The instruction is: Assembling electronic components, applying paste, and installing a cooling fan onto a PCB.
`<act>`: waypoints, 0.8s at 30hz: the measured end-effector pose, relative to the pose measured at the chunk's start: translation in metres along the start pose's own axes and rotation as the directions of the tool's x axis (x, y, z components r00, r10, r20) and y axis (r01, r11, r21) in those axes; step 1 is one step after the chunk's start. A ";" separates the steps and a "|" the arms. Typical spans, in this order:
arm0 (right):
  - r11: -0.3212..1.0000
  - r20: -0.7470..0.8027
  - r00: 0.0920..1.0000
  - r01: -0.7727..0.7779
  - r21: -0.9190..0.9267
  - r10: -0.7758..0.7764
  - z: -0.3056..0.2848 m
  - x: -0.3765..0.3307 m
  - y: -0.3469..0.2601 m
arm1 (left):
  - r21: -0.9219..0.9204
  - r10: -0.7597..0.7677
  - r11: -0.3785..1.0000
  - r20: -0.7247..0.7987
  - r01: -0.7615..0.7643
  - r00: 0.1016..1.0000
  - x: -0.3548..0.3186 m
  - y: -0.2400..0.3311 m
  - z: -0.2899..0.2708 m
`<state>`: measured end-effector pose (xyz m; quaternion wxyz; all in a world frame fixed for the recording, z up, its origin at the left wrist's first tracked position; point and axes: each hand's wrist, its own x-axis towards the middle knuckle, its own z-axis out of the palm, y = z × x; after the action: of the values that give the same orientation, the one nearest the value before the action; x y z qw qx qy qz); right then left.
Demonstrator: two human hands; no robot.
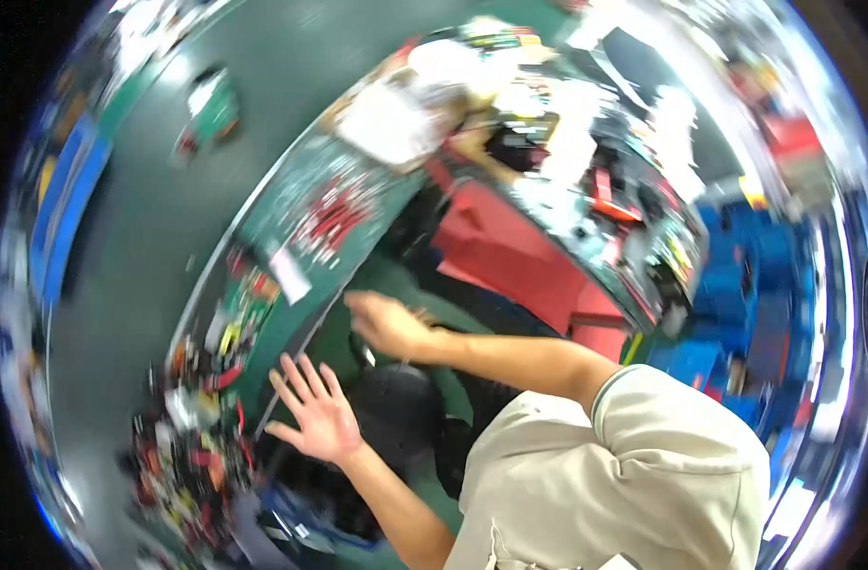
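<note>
- While the long, flat, dark-green worktop (267,214) slants past, the person's bare left hand (320,416) is raised by its near edge, palm in view, fingers spread and pointing toward the worktop; its grip is released.
- Farther along that near edge, the bare right hand (391,325) is held out with its fingers partly bent, also pointing toward the worktop; blur covers them, so I cannot tell whether its grip is grasping anything.
- On the worktop, near both hands, lies a small, white, rectangular slip (289,275); its long axis runs slantwise across the worktop, one short end toward the near edge, the other toward the far edge.
- Farther up the worktop spreads a patch of small, thin red pieces (337,217), too blurred to show which way each points.
- Toward the worktop's lower-left end sits a jumbled heap of small red, black and pale parts (206,465).
- Off the worktop's near edge is a round, black, seat-like form (396,404).
- Beyond the worktop's far edge is a long blue bin (68,214), its contents unclear.
- Well apart from the worktop's near side stand several blue box-shaped containers (724,266), their contents too blurred to tell.
</note>
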<state>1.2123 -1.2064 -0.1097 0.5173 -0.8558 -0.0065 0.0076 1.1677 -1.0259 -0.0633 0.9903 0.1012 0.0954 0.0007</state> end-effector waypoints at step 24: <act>0.700 -0.425 0.644 -0.251 0.668 0.636 -0.527 -0.096 0.212 | 0.295 -0.713 0.678 0.040 0.673 0.700 0.035 -0.544 0.171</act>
<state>1.1273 -1.7729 -0.0521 0.6915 -0.5906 0.3902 -0.1438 1.2248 -1.5918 -0.0149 0.8983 0.1848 0.0503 -0.3955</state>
